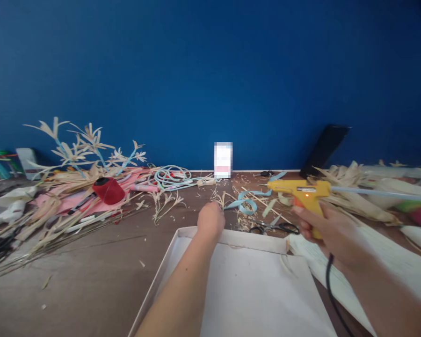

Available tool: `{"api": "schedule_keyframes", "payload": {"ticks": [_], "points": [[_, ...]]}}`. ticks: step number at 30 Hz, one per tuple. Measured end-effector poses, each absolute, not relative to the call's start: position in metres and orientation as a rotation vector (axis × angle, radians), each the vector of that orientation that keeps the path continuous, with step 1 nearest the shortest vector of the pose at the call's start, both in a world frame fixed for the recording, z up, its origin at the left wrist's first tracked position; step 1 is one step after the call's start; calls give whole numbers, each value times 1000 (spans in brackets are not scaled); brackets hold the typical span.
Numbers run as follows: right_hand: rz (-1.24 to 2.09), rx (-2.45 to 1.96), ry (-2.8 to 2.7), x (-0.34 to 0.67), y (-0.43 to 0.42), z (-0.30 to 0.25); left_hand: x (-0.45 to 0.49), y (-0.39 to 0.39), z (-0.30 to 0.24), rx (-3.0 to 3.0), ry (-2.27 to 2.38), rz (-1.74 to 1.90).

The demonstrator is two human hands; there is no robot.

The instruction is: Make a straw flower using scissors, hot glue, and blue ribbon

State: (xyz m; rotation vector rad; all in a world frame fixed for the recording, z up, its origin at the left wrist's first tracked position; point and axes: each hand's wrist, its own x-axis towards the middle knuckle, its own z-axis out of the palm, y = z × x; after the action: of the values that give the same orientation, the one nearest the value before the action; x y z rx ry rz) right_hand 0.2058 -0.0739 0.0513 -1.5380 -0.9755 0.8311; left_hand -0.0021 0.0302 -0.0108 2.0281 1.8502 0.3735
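My right hand [323,229] grips a yellow glue gun [307,188], its nozzle facing left. A small light glows on the gun's side, a clear glue stick [372,191] comes out of its back, and a black cord hangs below. Over the far edge of a shallow white box lid [284,290] is my left hand [210,221], its fingers closed. Pale thin strips [222,200] show just past those fingers; whether they are held cannot be made out. Curled blue ribbon [247,206] lies right of this hand, and black-handled scissors [275,226] rest behind the lid.
At left are pale husk flowers on blue stems [87,145], a red spool-like object [109,190] and dry husk strips. Coiled light-blue cord [171,177] lies near the blue wall. A phone-like screen [223,159] stands at centre. A black slab [324,150] leans at right, near husks.
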Motion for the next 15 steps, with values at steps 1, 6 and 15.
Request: {"api": "schedule_keyframes", "payload": {"ticks": [1,6,15], "points": [[866,-1512,-886,218,-79,50,-2,30,-11,2029,1855,378],[995,-1408,-508,278,-109,28,-2,30,-11,2048,1861,373],[1249,-1206,-126,305,-126,1,-3,30,-13,2056,1858,424]]}}
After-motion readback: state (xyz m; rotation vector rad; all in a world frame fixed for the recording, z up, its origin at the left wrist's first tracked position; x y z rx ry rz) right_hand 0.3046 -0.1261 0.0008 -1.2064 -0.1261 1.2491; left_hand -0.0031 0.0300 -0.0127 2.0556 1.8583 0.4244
